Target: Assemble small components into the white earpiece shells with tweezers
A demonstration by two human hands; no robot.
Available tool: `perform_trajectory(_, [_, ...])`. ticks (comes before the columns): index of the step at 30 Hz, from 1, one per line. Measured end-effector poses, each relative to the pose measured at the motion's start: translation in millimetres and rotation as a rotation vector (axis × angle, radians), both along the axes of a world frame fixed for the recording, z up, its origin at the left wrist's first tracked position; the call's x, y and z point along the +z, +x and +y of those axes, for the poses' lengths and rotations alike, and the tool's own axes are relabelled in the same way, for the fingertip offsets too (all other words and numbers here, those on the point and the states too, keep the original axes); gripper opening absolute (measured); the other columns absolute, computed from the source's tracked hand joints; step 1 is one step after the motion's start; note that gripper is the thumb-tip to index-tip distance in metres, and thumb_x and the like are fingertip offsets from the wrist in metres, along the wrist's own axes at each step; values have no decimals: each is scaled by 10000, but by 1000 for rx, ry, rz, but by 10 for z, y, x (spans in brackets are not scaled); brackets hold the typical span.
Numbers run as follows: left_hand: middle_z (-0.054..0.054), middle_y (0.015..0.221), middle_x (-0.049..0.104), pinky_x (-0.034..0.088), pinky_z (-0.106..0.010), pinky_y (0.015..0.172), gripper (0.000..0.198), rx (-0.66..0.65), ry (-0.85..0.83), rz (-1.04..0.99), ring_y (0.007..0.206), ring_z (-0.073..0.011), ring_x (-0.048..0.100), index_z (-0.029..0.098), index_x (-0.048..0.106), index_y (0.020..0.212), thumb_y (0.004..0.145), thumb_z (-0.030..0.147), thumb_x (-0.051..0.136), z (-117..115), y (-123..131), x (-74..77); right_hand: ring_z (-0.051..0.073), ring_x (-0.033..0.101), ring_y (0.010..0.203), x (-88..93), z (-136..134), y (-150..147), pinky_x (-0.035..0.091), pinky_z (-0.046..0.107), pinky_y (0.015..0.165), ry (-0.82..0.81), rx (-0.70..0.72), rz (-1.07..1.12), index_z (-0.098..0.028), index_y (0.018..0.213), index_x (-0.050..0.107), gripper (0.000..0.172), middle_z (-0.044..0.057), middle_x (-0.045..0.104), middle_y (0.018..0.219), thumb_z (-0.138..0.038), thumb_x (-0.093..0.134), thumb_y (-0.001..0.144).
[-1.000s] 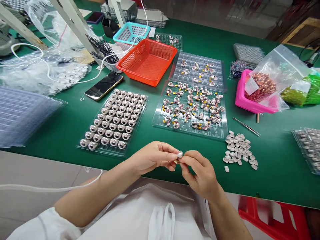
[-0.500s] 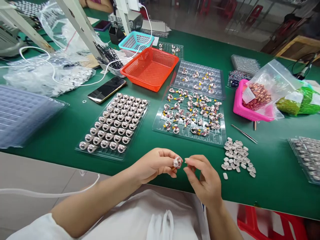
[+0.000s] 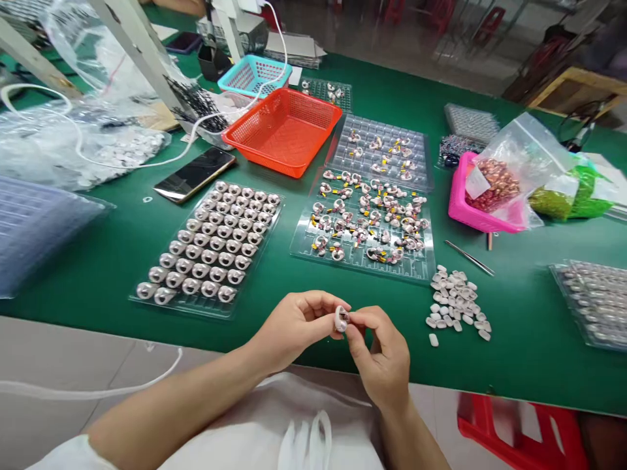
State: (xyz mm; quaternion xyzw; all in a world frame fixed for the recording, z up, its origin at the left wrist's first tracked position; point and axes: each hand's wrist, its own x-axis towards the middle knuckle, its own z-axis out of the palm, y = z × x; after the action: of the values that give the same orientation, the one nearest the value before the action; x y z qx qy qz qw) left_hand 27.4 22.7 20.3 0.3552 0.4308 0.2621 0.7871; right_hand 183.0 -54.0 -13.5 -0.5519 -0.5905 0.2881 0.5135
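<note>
Between the thumb and fingers of my left hand (image 3: 308, 323) is a small, curved, glossy white earbud piece (image 3: 341, 319) with a dark opening on its right side. My right hand (image 3: 379, 349) is closed in a pinch against that opening, its thumb and forefinger touching the piece. Anything tiny inside the right fingertips is hidden. Beyond the hands lies a clear tray (image 3: 304, 245) with many similar pieces that show yellow tabs and thin wires. To the right is a loose pile of small white caps (image 3: 453, 297). A tray of silvery-white shells (image 3: 203, 241) stands in rows at the left.
Metal tweezers (image 3: 469, 257) lie above the caps, near a pink basket (image 3: 490, 222) with bagged copper-coloured parts. Farther back are a red basket (image 3: 287, 163), a blue basket (image 3: 255, 65) and a phone (image 3: 196, 175). Stacked plastic trays (image 3: 39, 228) sit far left.
My right fingers have closed the gap and now touch the earbud piece. The left hand has turned the piece slightly. The whole view has shifted a little.
</note>
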Motion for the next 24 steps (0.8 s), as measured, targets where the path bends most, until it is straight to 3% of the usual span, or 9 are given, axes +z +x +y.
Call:
perform_trajectory(3, [-12, 716, 753, 561, -237, 678, 224, 11, 55, 77, 662, -135, 660, 159, 800, 834, 668, 292, 870, 19, -26, 28, 148, 661, 782, 29, -71, 137, 535, 254, 671, 19, 6, -65, -238, 1062, 672, 178, 19, 713, 900, -125, 633, 930])
perform_trajectory(5, [-23, 728, 763, 562, -236, 678, 236, 4, 66, 124, 670, -143, 668, 168, 806, 840, 673, 321, 869, 43, -53, 25, 154, 676, 804, 29, -173, 361, 538, 254, 685, 11, -88, -162, -242, 1036, 691, 150, 19, 726, 909, -149, 637, 932])
perform_trajectory(8, [-31, 743, 764, 570, -246, 676, 253, -4, 60, 145, 663, -148, 659, 175, 804, 832, 662, 348, 876, 74, -72, -4, 181, 689, 821, 31, -385, 856, 532, 287, 742, -35, -513, -388, -231, 959, 727, 76, 34, 748, 927, -257, 661, 932])
perform_trajectory(10, [-26, 736, 752, 570, -252, 672, 264, -5, 58, 131, 655, -149, 650, 178, 799, 834, 651, 352, 879, 80, -58, -35, 209, 689, 826, 45, -500, 1213, 528, 322, 769, -121, -792, -483, -208, 996, 736, 186, 65, 754, 958, -364, 660, 930])
perform_trajectory(11, [-24, 738, 749, 567, -254, 673, 270, -8, 60, 121, 654, -148, 647, 179, 798, 841, 651, 354, 877, 81, -43, -54, 213, 683, 801, 54, -528, 1382, 525, 325, 748, -165, -857, -533, -200, 1014, 737, 241, 75, 754, 960, -407, 647, 929])
perform_trajectory(13, [-21, 750, 744, 558, -256, 675, 277, -30, 66, 103, 649, -145, 639, 180, 796, 861, 662, 358, 867, 81, -6, -99, 210, 671, 760, 69, -497, 1692, 519, 320, 696, -237, -848, -659, -189, 1032, 734, 287, 92, 749, 979, -426, 603, 938])
perform_trajectory(15, [-22, 773, 742, 545, -259, 679, 274, -65, 80, 94, 649, -141, 634, 177, 795, 881, 691, 367, 846, 83, 32, -143, 217, 669, 784, 71, -341, 1963, 528, 329, 708, -247, -742, -838, -158, 1049, 715, 317, 126, 733, 1027, -384, 509, 964])
perform_trajectory(18, [-27, 795, 736, 529, -270, 699, 271, -108, 108, 84, 661, -141, 631, 166, 791, 905, 739, 379, 813, 90, 81, -174, 229, 669, 846, 49, 62, 2311, 533, 362, 823, -282, -638, -926, -153, 1073, 710, 300, 137, 722, 1084, -292, 479, 940])
perform_trajectory(24, [-25, 792, 724, 531, -263, 668, 287, -59, 78, -34, 649, -124, 606, 142, 777, 916, 720, 345, 830, 78, 125, -114, 255, 682, 897, 8, 848, 2737, 516, 363, 831, -447, -445, -1096, -128, 1049, 732, 305, 167, 721, 1102, -103, 529, 824])
